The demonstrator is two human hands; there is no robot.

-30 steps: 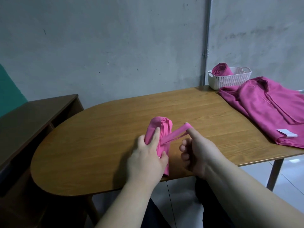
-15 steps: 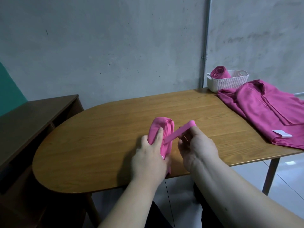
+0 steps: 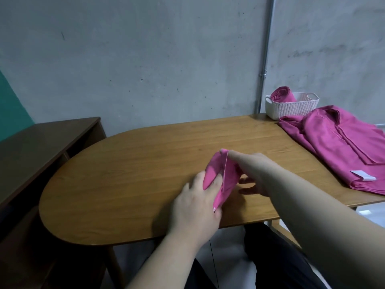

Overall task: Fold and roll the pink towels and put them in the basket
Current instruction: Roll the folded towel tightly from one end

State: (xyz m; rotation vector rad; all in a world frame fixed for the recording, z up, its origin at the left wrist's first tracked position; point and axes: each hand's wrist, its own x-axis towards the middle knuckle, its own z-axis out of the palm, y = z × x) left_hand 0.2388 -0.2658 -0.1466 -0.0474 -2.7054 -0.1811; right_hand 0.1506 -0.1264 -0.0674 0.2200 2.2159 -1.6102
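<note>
**Band going over the roll's far end**

Your table (image 3: 135, 163) carries the unrolled pink towels (image 3: 333, 147) heaped along its right edge, waiting their turn, I judge. At the far right corner stands the white basket (image 3: 295, 110), with one rolled towel (image 3: 283, 95) already inside. Near the front edge, your left hand (image 3: 195, 205) wraps round the towel roll (image 3: 213, 170), fingers curled on it, probably to stop it unwinding. Your right hand (image 3: 258, 174) clasps nothing: a straight finger pushes the pink band (image 3: 225, 167) over the roll's far end, the other fingers loose. The heap's white tag (image 3: 363, 176) shows no legible writing.
</note>
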